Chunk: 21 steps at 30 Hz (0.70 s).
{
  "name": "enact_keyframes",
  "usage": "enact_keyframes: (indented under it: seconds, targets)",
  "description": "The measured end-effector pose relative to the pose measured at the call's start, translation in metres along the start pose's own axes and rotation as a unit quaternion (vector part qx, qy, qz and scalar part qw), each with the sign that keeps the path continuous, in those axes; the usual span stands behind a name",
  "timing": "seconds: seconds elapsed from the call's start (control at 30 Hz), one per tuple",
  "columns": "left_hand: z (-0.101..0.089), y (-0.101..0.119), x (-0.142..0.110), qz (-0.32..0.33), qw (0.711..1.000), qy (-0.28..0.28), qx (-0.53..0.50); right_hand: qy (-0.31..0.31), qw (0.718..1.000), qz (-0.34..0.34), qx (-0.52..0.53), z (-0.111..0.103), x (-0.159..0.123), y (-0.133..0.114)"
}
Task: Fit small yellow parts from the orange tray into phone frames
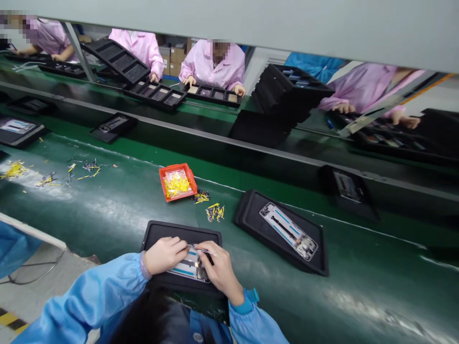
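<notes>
In front of me lies a phone housing [188, 267] with blue strips, set in a black foam tray [163, 230]. My left hand [167, 254] is closed over the housing's upper left part, fingertips pinched at its far edge; what they grip is too small to make out. From the other side my right hand [219, 267] comes in with thumb and fingers closed on thin metal tweezers [205, 251], whose tips point toward the left fingertips. The fingers hide part of the housing.
Beyond the tray stands a red bin [165, 184] of small yellow pieces, with loose yellow-black strips [215, 212] beside it. At right, another phone housing [289, 229] rests on stacked black trays [247, 217]. Co-workers in pink sleeves [211, 67] sit across the bench.
</notes>
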<state>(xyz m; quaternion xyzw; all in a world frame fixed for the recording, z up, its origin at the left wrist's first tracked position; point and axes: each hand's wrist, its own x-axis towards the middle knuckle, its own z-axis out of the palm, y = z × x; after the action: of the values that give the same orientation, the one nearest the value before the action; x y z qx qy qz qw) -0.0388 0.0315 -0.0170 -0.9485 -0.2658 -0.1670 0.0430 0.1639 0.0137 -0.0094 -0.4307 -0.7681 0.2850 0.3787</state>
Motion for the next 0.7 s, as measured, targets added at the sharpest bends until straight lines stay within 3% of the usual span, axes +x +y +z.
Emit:
enact_keyframes:
  seconds: [0.2,0.37,0.53,0.7]
  targets:
    - [0.002,-0.001,0.001,-0.016,0.999,-0.025,-0.011,0.030,0.999,0.025,-0.014,0.010,-0.006,0.002]
    - [0.001,-0.006,0.001,-0.066,0.994,0.007,-0.088,0.045,0.998,0.048,-0.013,0.015,-0.009,0.008]
    - [-0.004,-0.009,0.004,-0.192,0.962,0.011,-0.193,0.141,0.985,0.082,0.052,0.016,-0.012,0.015]
    - [0.003,-0.005,0.008,-0.173,0.971,0.022,-0.166,0.226,0.957,0.127,0.133,0.010,-0.013,0.016]
